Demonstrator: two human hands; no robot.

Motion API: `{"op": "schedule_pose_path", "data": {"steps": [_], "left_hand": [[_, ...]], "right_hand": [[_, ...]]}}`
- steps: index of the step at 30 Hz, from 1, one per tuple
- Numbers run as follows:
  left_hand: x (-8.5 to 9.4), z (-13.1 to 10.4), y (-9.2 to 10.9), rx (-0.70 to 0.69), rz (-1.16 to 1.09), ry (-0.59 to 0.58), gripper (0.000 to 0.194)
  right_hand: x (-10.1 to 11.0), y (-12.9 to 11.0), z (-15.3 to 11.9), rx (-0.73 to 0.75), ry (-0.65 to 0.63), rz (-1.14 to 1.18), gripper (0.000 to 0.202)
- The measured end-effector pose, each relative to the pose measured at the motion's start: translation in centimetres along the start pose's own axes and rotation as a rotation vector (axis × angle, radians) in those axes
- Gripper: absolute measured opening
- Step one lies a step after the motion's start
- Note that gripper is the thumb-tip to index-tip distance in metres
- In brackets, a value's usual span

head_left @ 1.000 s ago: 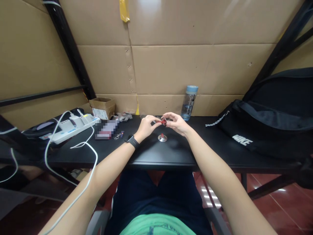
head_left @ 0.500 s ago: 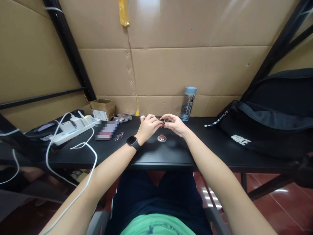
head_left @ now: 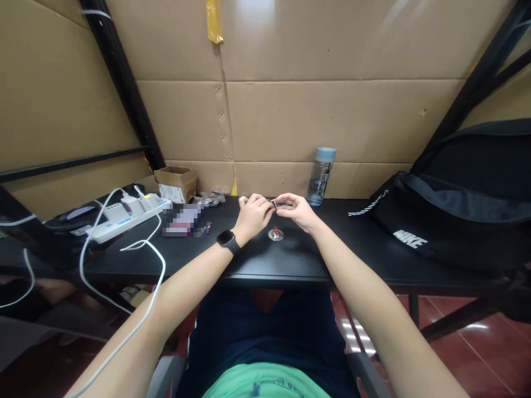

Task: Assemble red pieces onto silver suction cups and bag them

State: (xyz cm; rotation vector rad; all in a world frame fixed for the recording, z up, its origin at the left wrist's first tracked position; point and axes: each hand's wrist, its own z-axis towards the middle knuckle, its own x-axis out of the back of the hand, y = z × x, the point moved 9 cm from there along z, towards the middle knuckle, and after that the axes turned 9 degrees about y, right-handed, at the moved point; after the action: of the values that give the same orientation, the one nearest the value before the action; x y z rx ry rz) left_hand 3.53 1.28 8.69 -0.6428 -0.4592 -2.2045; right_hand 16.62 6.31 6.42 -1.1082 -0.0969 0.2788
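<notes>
My left hand (head_left: 256, 215), with a black smartwatch (head_left: 226, 239) on its wrist, pinches a small metal ring-like piece (head_left: 274, 204) by its left side. From the right, the thumb and fingers of my right hand (head_left: 296, 213) close on the same piece. Fingers cover most of it, so its full shape cannot be made out. Just below the hands, a small shiny round metal base (head_left: 276, 235) with a red post in its middle rests on the black table (head_left: 274, 265). Neither hand touches this base.
Left: a white power strip (head_left: 124, 218) with cables, an open cardboard box (head_left: 177, 184), clear plastic packets (head_left: 211, 198) and a blurred-out flat item (head_left: 182, 221). Right: a water bottle (head_left: 321, 177) and a black backpack (head_left: 460, 204). Cardboard panels (head_left: 290, 121) wall the back.
The held piece has turned a little between my fingers, and its red part no longer shows clearly. Both hands stay in nearly the same spot; the view has shifted slightly.
</notes>
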Motion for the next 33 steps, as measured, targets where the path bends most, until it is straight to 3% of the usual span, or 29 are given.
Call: {"op": "schedule_pose_path", "data": {"steps": [6, 14, 19, 24, 28, 33], "left_hand": [[-0.2, 0.0, -1.3, 0.119, -0.031, 0.041, 0.013], [0.4, 0.0, -0.9, 0.084, -0.038, 0.071, 0.012], [0.7, 0.2, -1.1, 0.103, -0.113, 0.098, 0.012], [-0.4, 0.4, -2.1, 0.149, -0.394, 0.047, 0.019], [-2.1, 0.1, -3.3, 0.264, -0.645, -0.052, 0.031], [-4.0, -0.6, -4.0, 0.407, -0.929, -0.159, 0.038]], "right_hand": [[-0.8, -0.7, -0.2, 0.027, -0.028, -0.055, 0.045], [-0.2, 0.0, 0.1, 0.008, 0.037, -0.082, 0.044], [-0.2, -1.1, -0.1, 0.036, 0.031, -0.121, 0.037], [-0.2, -1.7, -0.1, 0.065, -0.055, -0.172, 0.034], [0.1, -1.5, 0.2, 0.081, -0.051, -0.201, 0.030], [-0.5, -3.1, 0.0, 0.289, -0.057, -0.355, 0.019]]}}
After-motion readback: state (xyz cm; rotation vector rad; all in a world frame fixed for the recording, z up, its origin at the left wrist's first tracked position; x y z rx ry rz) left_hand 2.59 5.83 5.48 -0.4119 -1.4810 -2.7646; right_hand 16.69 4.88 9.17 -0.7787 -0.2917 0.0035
